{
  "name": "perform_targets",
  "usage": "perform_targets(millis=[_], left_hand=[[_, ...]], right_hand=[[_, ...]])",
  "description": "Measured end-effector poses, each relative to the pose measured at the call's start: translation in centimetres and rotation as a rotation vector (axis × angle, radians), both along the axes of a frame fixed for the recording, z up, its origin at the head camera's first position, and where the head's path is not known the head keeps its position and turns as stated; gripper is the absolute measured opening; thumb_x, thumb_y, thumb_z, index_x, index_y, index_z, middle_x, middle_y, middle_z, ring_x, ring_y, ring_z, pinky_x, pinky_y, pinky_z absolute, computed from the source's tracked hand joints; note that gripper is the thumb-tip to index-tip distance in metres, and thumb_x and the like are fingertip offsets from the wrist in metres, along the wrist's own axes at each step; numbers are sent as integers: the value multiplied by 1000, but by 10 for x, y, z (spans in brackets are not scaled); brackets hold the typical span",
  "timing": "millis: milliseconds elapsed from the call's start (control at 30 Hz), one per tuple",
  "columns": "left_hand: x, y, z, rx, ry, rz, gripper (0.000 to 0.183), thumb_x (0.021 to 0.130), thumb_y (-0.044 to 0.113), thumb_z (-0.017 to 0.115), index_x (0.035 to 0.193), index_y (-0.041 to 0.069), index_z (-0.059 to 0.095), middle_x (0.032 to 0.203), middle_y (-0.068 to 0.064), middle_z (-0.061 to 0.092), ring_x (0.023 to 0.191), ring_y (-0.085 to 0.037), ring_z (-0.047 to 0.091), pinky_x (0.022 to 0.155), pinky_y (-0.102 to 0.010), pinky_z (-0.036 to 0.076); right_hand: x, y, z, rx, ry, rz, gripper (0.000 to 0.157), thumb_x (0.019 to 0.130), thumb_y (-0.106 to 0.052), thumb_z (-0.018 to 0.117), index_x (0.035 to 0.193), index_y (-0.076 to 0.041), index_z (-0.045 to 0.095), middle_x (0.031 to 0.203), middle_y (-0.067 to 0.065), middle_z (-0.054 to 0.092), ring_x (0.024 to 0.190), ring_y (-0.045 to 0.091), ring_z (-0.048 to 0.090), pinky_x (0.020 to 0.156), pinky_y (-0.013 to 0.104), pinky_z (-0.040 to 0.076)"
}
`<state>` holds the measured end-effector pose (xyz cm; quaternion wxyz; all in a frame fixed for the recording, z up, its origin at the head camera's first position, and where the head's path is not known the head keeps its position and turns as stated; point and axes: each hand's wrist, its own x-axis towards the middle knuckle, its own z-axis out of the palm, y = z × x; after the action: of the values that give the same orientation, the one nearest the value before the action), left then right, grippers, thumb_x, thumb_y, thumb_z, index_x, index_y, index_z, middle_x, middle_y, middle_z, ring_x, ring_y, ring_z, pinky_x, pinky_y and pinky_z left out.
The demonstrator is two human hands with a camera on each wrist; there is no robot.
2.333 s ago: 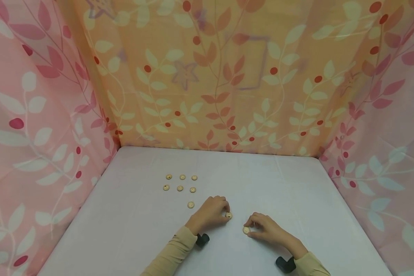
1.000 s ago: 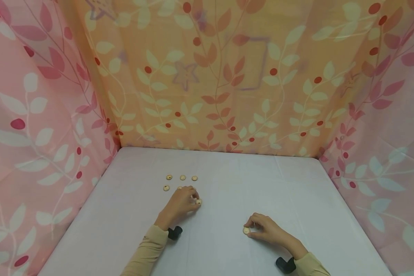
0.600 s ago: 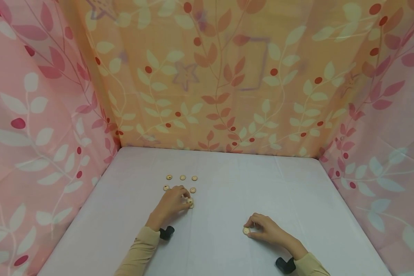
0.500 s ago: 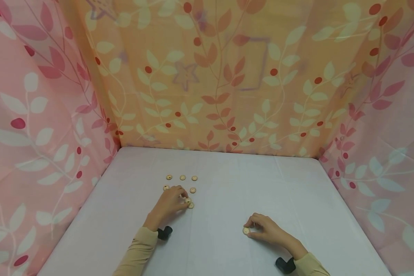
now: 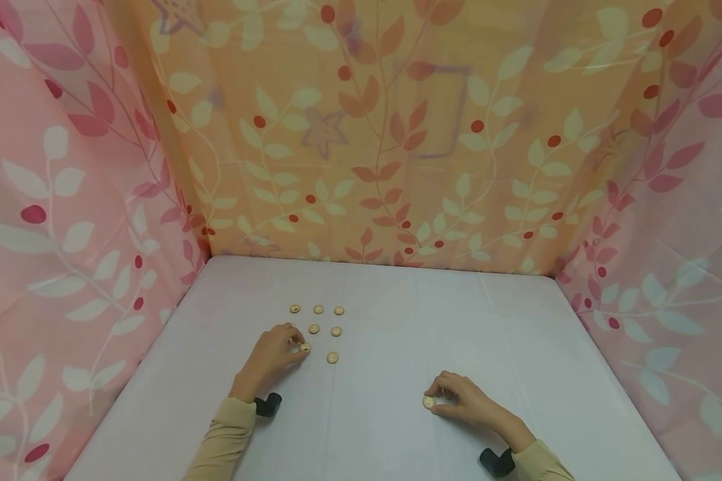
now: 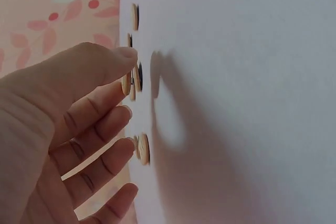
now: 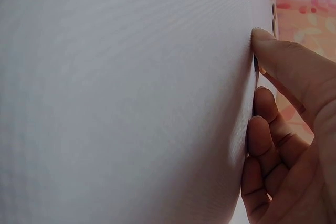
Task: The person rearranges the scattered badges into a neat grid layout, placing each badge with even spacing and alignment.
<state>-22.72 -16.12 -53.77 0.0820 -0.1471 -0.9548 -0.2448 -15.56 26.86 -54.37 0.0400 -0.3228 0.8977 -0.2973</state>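
In the head view, my left hand (image 5: 273,351) pinches a small round wooden button (image 5: 305,348) between thumb and forefinger. The left wrist view shows this held button (image 6: 126,82) a little off the cloth, with its shadow falling apart from it. Just right of it lies a single button (image 5: 333,358). Behind are two buttons, one nearer (image 5: 314,329) and another (image 5: 336,331); my left fingers cover the spot beside them. My right hand (image 5: 466,401) holds another button (image 5: 429,402) by its edge, low at the table surface.
A back row has three buttons: left (image 5: 295,308), middle (image 5: 318,309) and right (image 5: 339,310). They lie on a white-covered table (image 5: 433,321). Leaf-patterned curtains (image 5: 385,133) enclose its back and sides. Each wrist wears a black camera, left (image 5: 269,405) and right (image 5: 497,462).
My left hand has carried its button leftward from near the table's middle, passing over the single front button, to the left of it. My right hand has stayed put with its button.
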Motion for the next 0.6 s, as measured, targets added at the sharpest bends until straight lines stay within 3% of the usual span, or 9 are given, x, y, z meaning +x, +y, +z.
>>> perform_targets(millis=[600], left_hand=[[8, -34, 3, 9, -101, 103, 20, 75, 28, 75, 85, 12, 67, 83, 2, 60, 76, -15, 51, 71, -39, 44]], right_hand=[[-2, 1, -2, 6, -1, 4, 21, 81, -35, 68, 98, -28, 59, 93, -17, 54, 81, 3, 46, 72, 24, 35]])
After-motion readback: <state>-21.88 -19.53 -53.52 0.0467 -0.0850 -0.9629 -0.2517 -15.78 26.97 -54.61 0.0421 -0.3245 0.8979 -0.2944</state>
